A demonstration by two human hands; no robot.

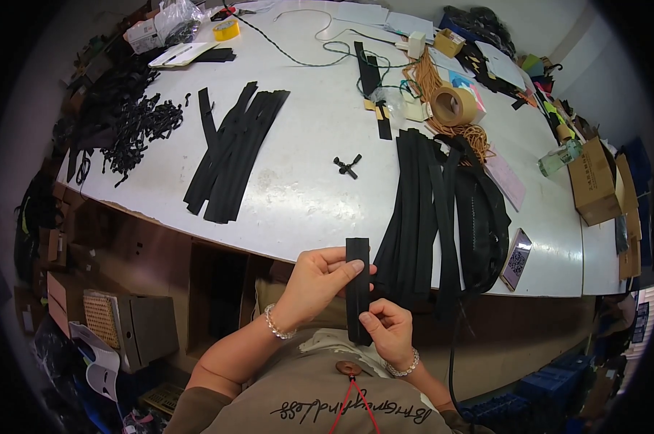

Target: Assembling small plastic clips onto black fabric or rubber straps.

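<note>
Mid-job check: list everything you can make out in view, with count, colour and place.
Held strip: one, black, between both hands
Left strips: several, black, table's left half
Right strips: several, black, beside the bag
Bag: one, black, table's right side
Phone: one, pale-edged, right of bag
Small pieces: few, black, mid-table
Small-parts heap: uncountable, black, far left
Tape rolls: two, yellow far left, tan far right
Bottle: one, greenish, right
Table: one, white, ahead
Edge clutter: too small to tell
Bracelets: two, pale, wrists
Left hand, right hand: bare, on held strip
</note>
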